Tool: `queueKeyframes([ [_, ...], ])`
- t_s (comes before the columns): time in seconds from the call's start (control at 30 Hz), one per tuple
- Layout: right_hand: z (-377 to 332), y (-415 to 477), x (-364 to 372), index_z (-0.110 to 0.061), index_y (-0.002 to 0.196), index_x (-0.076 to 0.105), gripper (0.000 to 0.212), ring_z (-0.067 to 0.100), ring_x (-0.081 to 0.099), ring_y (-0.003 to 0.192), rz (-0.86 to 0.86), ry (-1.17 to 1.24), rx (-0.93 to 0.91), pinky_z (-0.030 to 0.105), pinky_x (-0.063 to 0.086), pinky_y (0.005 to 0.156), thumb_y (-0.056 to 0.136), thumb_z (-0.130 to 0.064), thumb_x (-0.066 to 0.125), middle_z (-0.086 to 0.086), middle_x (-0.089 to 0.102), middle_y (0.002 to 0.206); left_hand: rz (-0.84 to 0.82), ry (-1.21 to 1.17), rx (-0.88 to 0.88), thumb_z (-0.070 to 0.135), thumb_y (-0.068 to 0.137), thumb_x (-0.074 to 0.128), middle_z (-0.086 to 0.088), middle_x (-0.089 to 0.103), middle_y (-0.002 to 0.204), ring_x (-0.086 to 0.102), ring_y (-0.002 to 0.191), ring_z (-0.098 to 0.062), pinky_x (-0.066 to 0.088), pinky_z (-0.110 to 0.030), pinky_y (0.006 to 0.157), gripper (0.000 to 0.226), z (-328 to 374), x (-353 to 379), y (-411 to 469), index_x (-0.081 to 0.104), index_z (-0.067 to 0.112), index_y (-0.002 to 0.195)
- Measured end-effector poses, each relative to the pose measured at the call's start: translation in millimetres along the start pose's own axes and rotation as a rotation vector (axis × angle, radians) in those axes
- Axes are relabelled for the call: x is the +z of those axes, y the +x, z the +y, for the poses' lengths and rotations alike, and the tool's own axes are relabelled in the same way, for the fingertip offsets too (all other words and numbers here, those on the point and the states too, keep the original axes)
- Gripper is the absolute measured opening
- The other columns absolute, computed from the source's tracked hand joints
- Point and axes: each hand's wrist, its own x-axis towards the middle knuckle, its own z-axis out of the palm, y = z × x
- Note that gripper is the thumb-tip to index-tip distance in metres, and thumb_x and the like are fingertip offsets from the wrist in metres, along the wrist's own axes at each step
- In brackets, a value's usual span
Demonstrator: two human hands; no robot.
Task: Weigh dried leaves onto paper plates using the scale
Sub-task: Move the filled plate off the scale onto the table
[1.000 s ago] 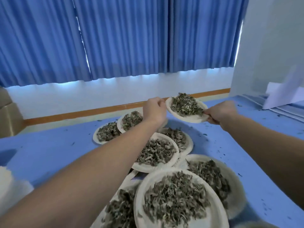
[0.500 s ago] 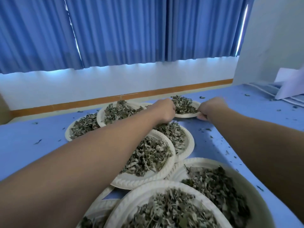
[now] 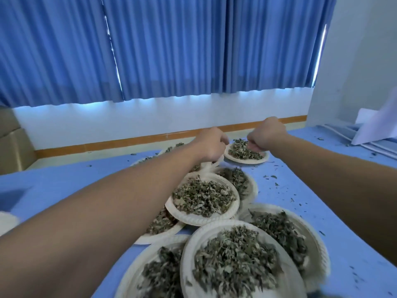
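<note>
Far plate [image 3: 245,161] of dried leaves [image 3: 242,150] sits on the blue table [image 3: 300,190], at the back end of a cluster of filled plates [image 3: 202,220]. Left hand [image 3: 211,145] curled at its left rim, right hand [image 3: 265,134] curled over its far side. Cannot tell if either pinches the rim or is just closed (fingertips hidden). No scale in view. Plate likely light, thin, bendy; leaves loose, spill easily. Best held at opposite rims, kept level, moved slowly.

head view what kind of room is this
Probably an office-like workroom or classroom: blue curtains over a window, a long blue-covered table, and many paper plates of dried leaves.
</note>
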Motion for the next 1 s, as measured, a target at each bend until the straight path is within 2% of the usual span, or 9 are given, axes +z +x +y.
queueKeyframes([
  [0.1,-61,-46,14,-0.008,0.063,0.063,0.031,0.023,0.066,0.067,-0.104,-0.045,-0.118,0.027,0.052,0.065,0.093,-0.005,0.061,0.012,0.074,0.072,0.046,0.059,0.040,0.007,0.097,0.047,-0.009,0.070,0.103,0.060,0.091,-0.026,0.044,-0.028,0.074,0.030,-1,-43,-41,0.076,0.014,0.105],
  [0.17,-99,-83,26,-0.011,0.074,0.066,0.021,0.020,0.065,0.067,-0.118,-0.050,-0.203,0.022,0.051,0.062,0.094,-0.008,0.061,0.013,0.073,0.080,0.085,0.119,0.024,0.007,0.094,0.049,-0.008,0.060,0.073,0.048,0.073,-0.026,0.036,-0.031,0.059,0.028,-4,-77,-76,0.065,0.014,0.072],
  [0.27,-146,-143,42,-0.003,0.094,0.069,0.007,0.016,0.064,0.064,-0.129,0.089,-0.299,0.017,0.052,0.054,0.093,-0.004,0.062,0.012,0.070,0.083,0.136,0.153,-0.035,0.008,0.094,0.050,-0.002,0.044,0.058,0.036,0.059,-0.018,0.030,-0.030,0.052,0.037,-16,-133,-142,0.052,0.017,0.057],
  [0.43,-190,-250,91,0.006,0.086,0.075,0.008,0.027,0.074,0.070,-0.280,0.189,-0.439,0.040,0.065,0.076,0.086,0.000,0.069,0.018,0.076,0.077,0.168,0.151,-0.164,0.013,0.095,0.054,0.001,0.054,0.067,0.043,0.060,-0.013,0.037,-0.027,0.058,0.026,-57,-208,-270,0.068,0.014,0.074],
  [0.53,-189,-300,130,0.000,0.080,0.075,0.018,0.019,0.069,0.054,-0.329,-0.079,-0.527,0.029,0.061,0.057,0.083,-0.017,0.077,0.006,0.070,0.059,0.276,0.113,-0.300,0.012,0.094,0.054,0.001,0.067,0.092,0.058,0.081,-0.017,0.046,-0.027,0.072,0.021,-95,-221,-342,0.075,0.014,0.099],
  [0.63,-173,-328,162,-0.011,0.062,0.056,0.037,0.010,0.049,0.036,-0.355,-0.438,-0.529,0.021,0.034,0.036,0.088,-0.031,0.072,-0.003,0.050,0.041,0.406,0.067,-0.458,0.011,0.094,0.055,-0.008,0.064,0.088,0.053,0.081,-0.022,0.046,-0.033,0.075,0.016,-133,-216,-404,0.069,0.013,0.086],
  [0.7,-160,-341,173,-0.014,0.064,0.042,0.040,0.017,0.043,0.052,-0.315,-0.526,-0.485,0.029,0.033,0.045,0.092,-0.028,0.067,0.003,0.044,0.060,0.400,-0.004,-0.508,0.012,0.097,0.055,-0.013,0.055,0.073,0.046,0.070,-0.020,0.040,-0.034,0.063,0.027,-150,-205,-436,0.064,0.004,0.073],
  [0.83,-147,-369,178,-0.018,0.108,0.075,0.019,0.027,0.064,0.099,-0.079,-0.353,-0.709,0.040,0.055,0.084,0.095,-0.030,0.065,0.006,0.068,0.113,0.367,-0.175,-0.524,0.022,0.104,0.054,-0.005,0.040,0.055,0.039,0.057,-0.022,0.037,-0.034,0.061,0.040,-157,-181,-477,0.064,-0.002,0.073],
  [1.0,-136,-398,180,-0.019,0.101,0.082,0.018,0.009,0.063,0.090,-0.447,-0.201,-0.990,0.029,0.048,0.086,0.091,-0.032,0.077,-0.012,0.070,0.093,0.394,-0.105,-0.476,0.016,0.101,0.052,-0.006,0.065,0.084,0.056,0.076,-0.023,0.046,-0.034,0.069,0.021,-147,-153,-505,0.063,0.008,0.085],
])
